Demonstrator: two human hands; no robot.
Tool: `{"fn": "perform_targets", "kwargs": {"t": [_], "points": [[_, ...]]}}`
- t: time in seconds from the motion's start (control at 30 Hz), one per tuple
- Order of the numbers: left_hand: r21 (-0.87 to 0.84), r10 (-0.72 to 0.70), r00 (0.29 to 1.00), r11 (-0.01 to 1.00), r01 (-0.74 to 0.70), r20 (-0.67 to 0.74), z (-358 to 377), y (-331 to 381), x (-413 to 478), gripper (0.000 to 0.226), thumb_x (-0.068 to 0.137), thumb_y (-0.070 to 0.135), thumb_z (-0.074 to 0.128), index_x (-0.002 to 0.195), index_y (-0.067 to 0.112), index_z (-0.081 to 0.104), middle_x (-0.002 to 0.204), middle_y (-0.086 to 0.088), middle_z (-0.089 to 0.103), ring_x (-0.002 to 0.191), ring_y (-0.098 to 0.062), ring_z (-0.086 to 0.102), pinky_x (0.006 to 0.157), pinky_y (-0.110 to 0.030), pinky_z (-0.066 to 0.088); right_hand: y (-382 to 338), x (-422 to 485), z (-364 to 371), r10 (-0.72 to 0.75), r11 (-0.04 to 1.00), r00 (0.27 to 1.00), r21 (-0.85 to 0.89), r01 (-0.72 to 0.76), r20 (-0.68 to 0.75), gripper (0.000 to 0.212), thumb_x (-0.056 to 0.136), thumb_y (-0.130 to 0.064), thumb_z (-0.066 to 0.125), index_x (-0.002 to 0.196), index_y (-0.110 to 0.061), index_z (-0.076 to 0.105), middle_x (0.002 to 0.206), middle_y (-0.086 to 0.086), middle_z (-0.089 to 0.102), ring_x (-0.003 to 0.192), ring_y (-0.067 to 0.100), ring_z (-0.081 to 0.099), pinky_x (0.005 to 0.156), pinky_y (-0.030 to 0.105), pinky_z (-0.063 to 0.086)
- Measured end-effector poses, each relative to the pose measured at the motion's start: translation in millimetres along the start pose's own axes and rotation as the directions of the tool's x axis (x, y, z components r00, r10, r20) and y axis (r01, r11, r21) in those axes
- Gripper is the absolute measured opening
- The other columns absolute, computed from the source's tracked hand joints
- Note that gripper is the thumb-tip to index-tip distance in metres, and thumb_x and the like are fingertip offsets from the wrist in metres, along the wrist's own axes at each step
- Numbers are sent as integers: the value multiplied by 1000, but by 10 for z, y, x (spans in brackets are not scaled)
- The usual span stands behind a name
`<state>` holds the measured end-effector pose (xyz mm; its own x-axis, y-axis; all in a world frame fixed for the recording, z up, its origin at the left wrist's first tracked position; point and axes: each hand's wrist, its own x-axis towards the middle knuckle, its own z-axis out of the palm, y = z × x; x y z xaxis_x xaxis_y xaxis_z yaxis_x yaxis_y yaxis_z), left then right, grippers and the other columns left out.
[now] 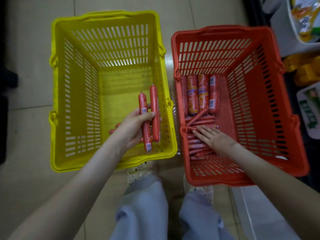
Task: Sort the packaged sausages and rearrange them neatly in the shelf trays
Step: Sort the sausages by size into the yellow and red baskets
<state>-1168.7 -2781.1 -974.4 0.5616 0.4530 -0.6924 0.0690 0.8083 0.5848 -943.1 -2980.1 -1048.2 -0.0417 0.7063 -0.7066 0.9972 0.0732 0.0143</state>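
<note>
My left grip [133,129] is clutching two thin sausages [154,108] over the yellow basket [57,84], centre frame. My right grip [216,139] is lying flat-fingered on the pile [199,146] in the red basket [294,118]. I'm aiming to pinch only matching thin ones, lengthwise.

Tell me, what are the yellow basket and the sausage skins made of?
The yellow basket looks like hard molded plastic: one bright colour, slotted walls, slight sheen. The thin sausages in the left hand seem wrapped in glossy plastic film, with pinched ends and printed labels.
</note>
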Motion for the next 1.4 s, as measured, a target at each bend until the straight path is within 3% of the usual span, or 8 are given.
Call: {"fn": "perform_targets", "kwargs": {"t": [0.23,0.5,0.87,0.97,1.1,1.17,1.27,1.4], "points": [[-16,1,1000,1000,-1,-17,8,-24,-7,25,90,-1,55,112,11,55,94,-12,66,80,-22,66,90,-50,48,-18,101,19,160,923,986,359,-136,-37,102,83,-38,68,153,-15,-2,154,8,18,141,24,18,114,34,20],[3,20,999,1000,-19,-34,-35,-60,11,31,90,0,56,119,9,52,90,-9,67,85,-24,65,98,-57,44,46,177,1,35,970,999,241,-27,-32,68,89,-32,62,146,-19,26,147,1,29,130,23,29,106,35,30],[58,47,994,997,-42,-98,2,-84,39,24,90,-4,54,106,13,57,91,-11,63,83,-26,62,99,-60,41,239,16,-51,40,998,993,42,-44,110,63,104,-31,30,148,-43,-14,161,-6,-10,147,24,-9,116,49,1],[78,36,994,997,-27,-106,-33,-46,21,23,89,-3,55,108,11,57,92,-12,63,87,-28,61,100,-62,41,172,52,-311,60,967,973,256,-1,-223,65,100,-40,37,149,-36,-6,161,1,9,146,25,8,117,46,11],[99,29,996,995,-21,-85,-82,40,-4,25,90,-2,56,108,13,57,93,-15,61,88,-32,62,91,-61,48,-210,47,-961,273,758,655,576,304,-705,63,96,-36,39,151,-14,19,151,1,29,139,20,24,118,28,10],[226,128,987,969,-104,-93,-121,79,14,30,90,-5,56,114,12,54,91,-14,58,81,-20,67,77,-42,58,-477,87,-1222,234,747,619,547,379,-750,64,95,-36,42,150,-12,21,153,3,26,142,21,21,118,29,10],[830,447,895,502,-244,-7,-384,41,247,41,86,-2,61,123,13,54,96,-7,63,87,-14,67,70,-18,43,-774,255,-1314,33,894,663,319,315,-748,64,91,-42,42,149,-18,28,153,6,34,143,22,25,115,39,11],[976,198,962,-150,-161,189,-840,-198,612,46,90,14,56,134,14,48,115,-18,54,111,-37,53,91,-38,41,-832,393,-1252,-47,982,700,94,161,-712,59,84,-37,41,135,-12,53,136,5,56,134,23,43,114,50,14]]}}
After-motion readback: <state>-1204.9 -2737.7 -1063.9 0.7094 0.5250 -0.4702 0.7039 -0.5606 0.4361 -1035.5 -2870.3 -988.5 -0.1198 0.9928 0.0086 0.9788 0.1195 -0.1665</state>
